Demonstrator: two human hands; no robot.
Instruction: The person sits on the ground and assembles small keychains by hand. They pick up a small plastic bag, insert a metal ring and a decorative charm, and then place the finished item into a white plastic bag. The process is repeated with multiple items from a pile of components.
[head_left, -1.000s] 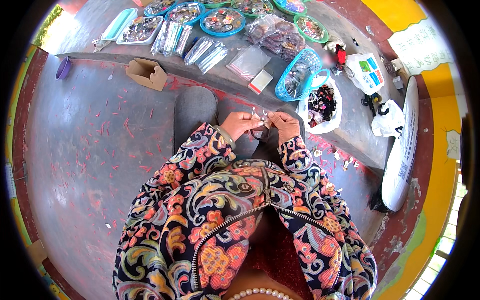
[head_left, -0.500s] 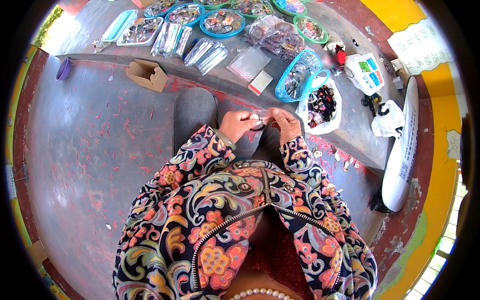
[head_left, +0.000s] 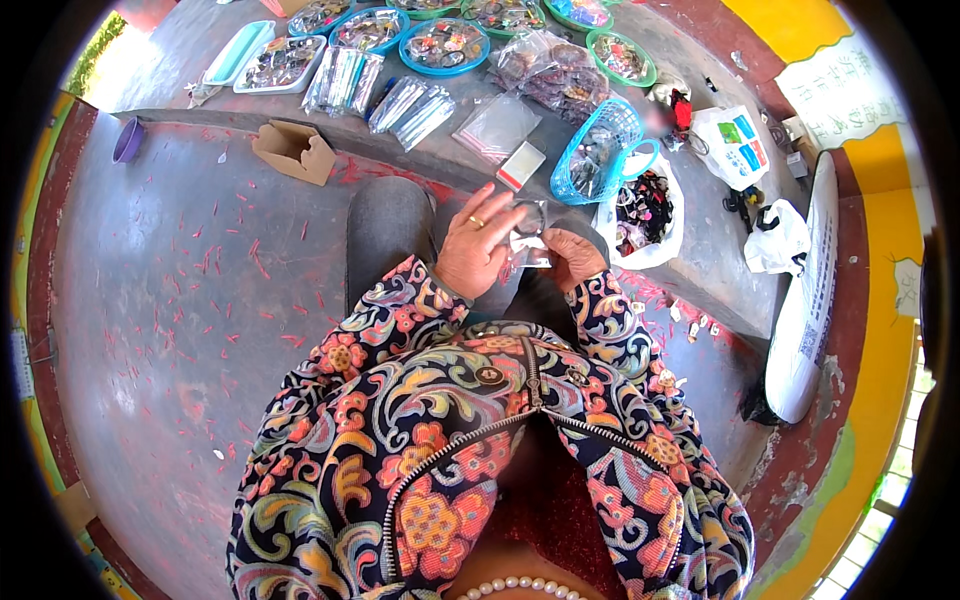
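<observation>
Above your knees, toward the middle of the scene, a small clear packet (head_left: 518,236) hangs between your hands, with a dark ring-shaped item (head_left: 531,216) showing in its far part. Your right hand (head_left: 574,258) pinches the packet along its right side; your left hand (head_left: 475,243) is spread, fingers pointing far, the tips over or against its left edge, though you can't tell how firmly they touch. The film looks slick, so a slackened right pinch could drop the packet between your knees (head_left: 388,225). If its mouth is open, which doesn't show, a tilt might spill the ring-shaped item. A knee jolt could also nudge the blue basket (head_left: 640,148), which stands close to the ledge's edge.

Ahead and to the right runs a raised grey concrete ledge (head_left: 715,262). It carries a small pale box (head_left: 521,165), a stack of clear bags (head_left: 497,128) and, farther off, a round blue tray (head_left: 445,71) of mixed pieces. The grey floor (head_left: 170,350) on your left is strewn with red scraps (head_left: 257,256); a purple bowl (head_left: 128,140) sits far left. A yellow and maroon wall (head_left: 880,300) closes the right.
</observation>
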